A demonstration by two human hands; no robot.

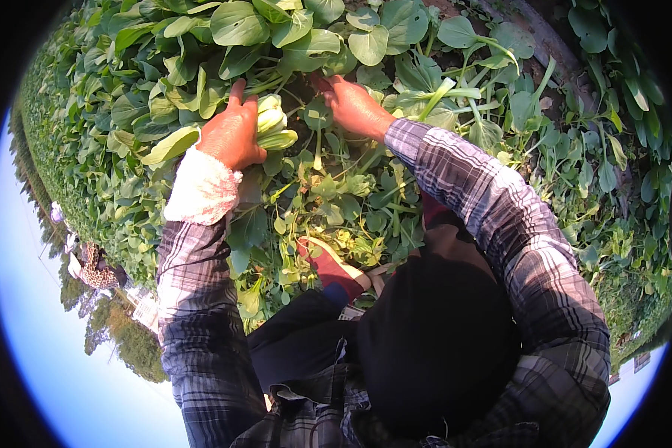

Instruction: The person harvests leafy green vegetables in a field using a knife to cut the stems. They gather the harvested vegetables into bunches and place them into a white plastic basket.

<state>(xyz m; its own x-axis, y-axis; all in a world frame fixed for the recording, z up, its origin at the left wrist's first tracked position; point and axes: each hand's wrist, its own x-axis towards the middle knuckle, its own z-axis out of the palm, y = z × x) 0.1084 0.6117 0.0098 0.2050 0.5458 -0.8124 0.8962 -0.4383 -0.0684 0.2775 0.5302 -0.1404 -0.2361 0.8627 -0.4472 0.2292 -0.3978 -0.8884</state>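
My left hand [234, 133] is closed around several leafy greens with pale green stalks [272, 122], their cut-looking bases pointing right. A cloth band wraps that wrist. To the right, my right hand [354, 105] reaches in at the edge of the standing leafy plants [241, 25]; its fingers are curled, and a dark reddish thing shows at the fingertips, too shaded to name. Whether the hand grips it I cannot tell. Loose leaves with pale stems [451, 95] lie just right of that wrist.
Low plants and fallen leaves [330, 196] cover the ground before me. A red shoe [333, 266] is below my hands. Dense greens fill the left side. At far left another person [95, 269] in patterned clothing is among the plants. A dark strip [554, 39] curves along the upper right.
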